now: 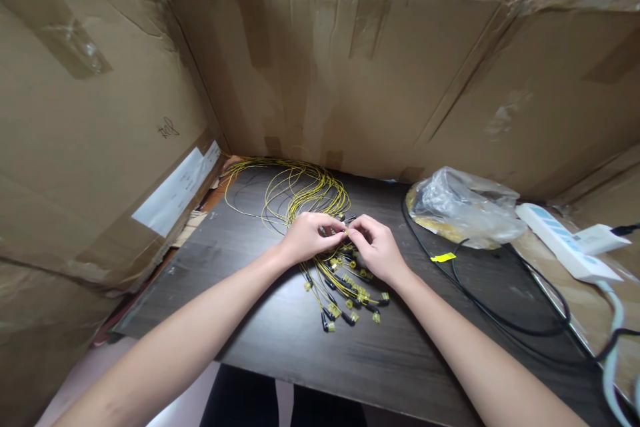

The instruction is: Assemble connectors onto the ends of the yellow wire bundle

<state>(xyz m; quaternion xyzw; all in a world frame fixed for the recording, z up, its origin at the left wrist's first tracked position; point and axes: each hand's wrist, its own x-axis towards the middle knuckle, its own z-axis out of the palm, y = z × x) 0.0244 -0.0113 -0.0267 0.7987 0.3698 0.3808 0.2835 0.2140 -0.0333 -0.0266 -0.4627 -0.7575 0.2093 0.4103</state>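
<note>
My left hand [309, 238] and my right hand [374, 248] meet over the dark tabletop, thumbs and forefingers pinched together. A small yellow connector [346, 232] shows between the fingertips of both hands, mostly covered by them. Below and around the hands lie several black-sleeved wire ends with translucent yellow connectors [360, 293], fanned toward the near side. Their thin yellow wires [320, 193] run under my left hand and loop in a loose bundle toward the back left.
A clear plastic bag [465, 203] with yellowish contents lies at the right rear. Next to it are a white power strip [565, 243] and a black cable [480, 300] with a yellow tag [443, 257]. Cardboard walls [310, 73] enclose the dark table [260, 320].
</note>
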